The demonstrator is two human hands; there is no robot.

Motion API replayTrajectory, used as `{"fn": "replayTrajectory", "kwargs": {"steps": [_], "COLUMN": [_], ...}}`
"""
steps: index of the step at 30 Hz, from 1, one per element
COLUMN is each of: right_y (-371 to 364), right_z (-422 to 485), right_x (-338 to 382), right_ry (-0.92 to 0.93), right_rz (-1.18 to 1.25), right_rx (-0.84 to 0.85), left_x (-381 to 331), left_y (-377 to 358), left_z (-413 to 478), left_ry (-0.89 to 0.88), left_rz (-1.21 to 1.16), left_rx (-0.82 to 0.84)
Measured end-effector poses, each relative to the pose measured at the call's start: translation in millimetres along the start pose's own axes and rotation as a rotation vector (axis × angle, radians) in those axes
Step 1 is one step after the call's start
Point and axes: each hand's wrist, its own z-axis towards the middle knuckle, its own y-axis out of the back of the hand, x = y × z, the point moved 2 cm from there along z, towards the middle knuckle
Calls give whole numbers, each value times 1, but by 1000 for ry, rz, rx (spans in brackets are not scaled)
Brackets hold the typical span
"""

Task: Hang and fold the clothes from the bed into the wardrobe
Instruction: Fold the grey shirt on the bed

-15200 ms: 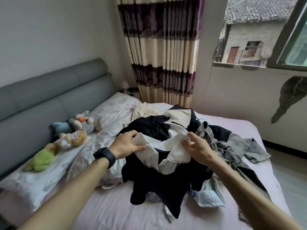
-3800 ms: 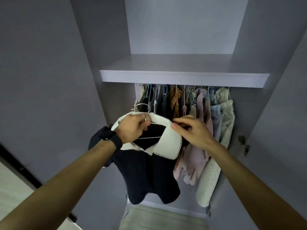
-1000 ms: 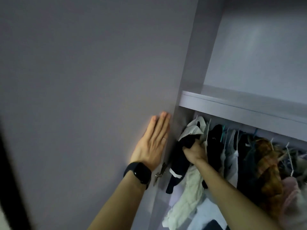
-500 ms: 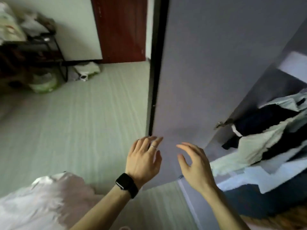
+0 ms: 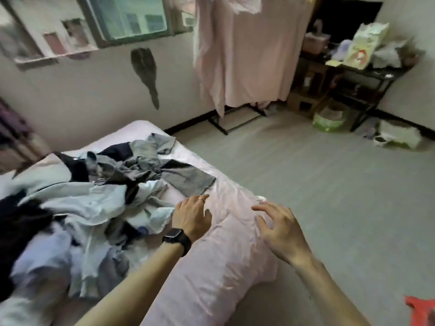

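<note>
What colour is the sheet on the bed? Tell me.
Pale pink, seen in the head view: the sheet lies bare beside the clothes pile.

No readable text, number or brand showing anywhere. Printed bag (image 5: 367, 36) on black side table (image 5: 381, 71) carrying coloured picture; any lettering on it blurring beyond reading. Watch (image 5: 176, 235) at wrist of left hand (image 5: 191, 216) showing dark screen, no digits legible.

Black smartwatch (image 5: 175, 235) on wrist; thin ring (image 5: 199, 198), left hand (image 5: 191, 216), prob. gold.
</note>
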Motion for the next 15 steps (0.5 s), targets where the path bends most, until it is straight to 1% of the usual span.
{"fn": "replayTrajectory", "kwargs": {"steps": [5, 6, 11, 15], "right_y": [-80, -90, -147, -179], "right_z": [68, 74, 113, 133], "right_x": [73, 79, 140, 166], "right_ry": [208, 220, 406, 511], "right_rz": [28, 33, 45, 3], "right_rx": [232, 267, 458, 574], "left_x": [117, 129, 204, 237], "left_y": [33, 36, 52, 49], "left_z": [-7, -8, -34, -56], "left_ry": [268, 299, 550, 709], "left_rz": [58, 82, 37, 14], "left_rx": [-57, -45, -131, -173]}}
